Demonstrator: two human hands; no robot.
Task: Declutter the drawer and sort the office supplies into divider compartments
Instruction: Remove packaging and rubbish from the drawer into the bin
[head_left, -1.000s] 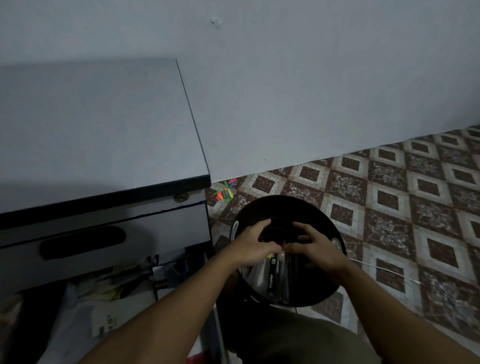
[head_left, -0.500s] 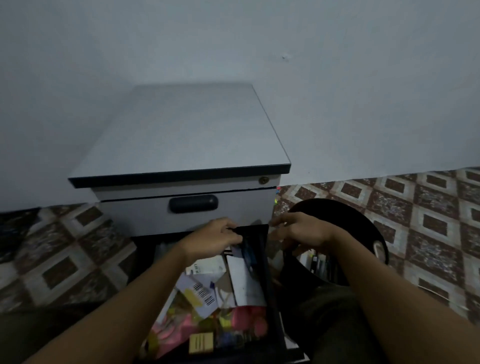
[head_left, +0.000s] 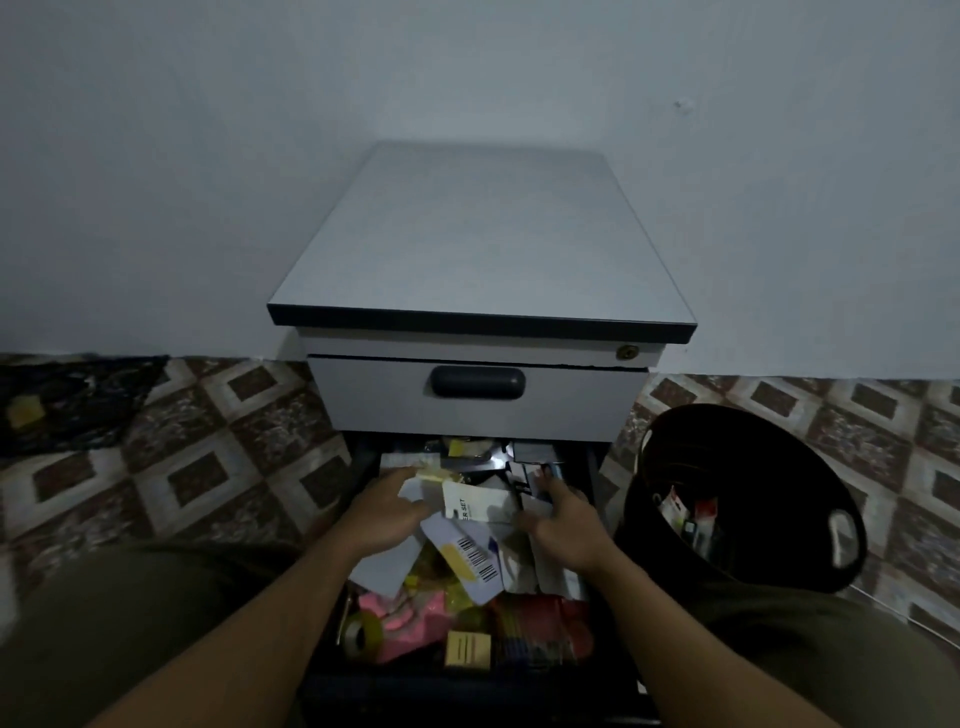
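Head view: the open drawer (head_left: 467, 688) is pulled out toward the person, low in the middle of the frame, and it is heaped with loose office supplies with no order to them. Both hands are inside it. The left hand (head_left: 387, 512) lies on the paper pile in the drawer's back left part, fingers loosely bent; a white slip overlaps it, and whether it pinches that slip cannot be told. The right hand (head_left: 563, 519) reaches into the drawer's back right part, thumb spread toward the papers, fingertips among dark small things; its grasp cannot be told either.

Between the hands sits a white card (head_left: 470, 506) with printed letters, and just nearer the drawer's front a barcode label (head_left: 475, 558). At the drawer's front lie a tape roll (head_left: 358, 631), a pink packet (head_left: 410, 621), a small yellow box (head_left: 467, 648) and a red packet (head_left: 543, 613).

Above the drawer is the grey cabinet (head_left: 483, 234), its upper drawer closed, with a dark handle (head_left: 477, 383). Right of the drawer stands a black bin (head_left: 753, 457) holding a few items. Patterned floor tiles (head_left: 208, 467) lie on either side of the drawer.
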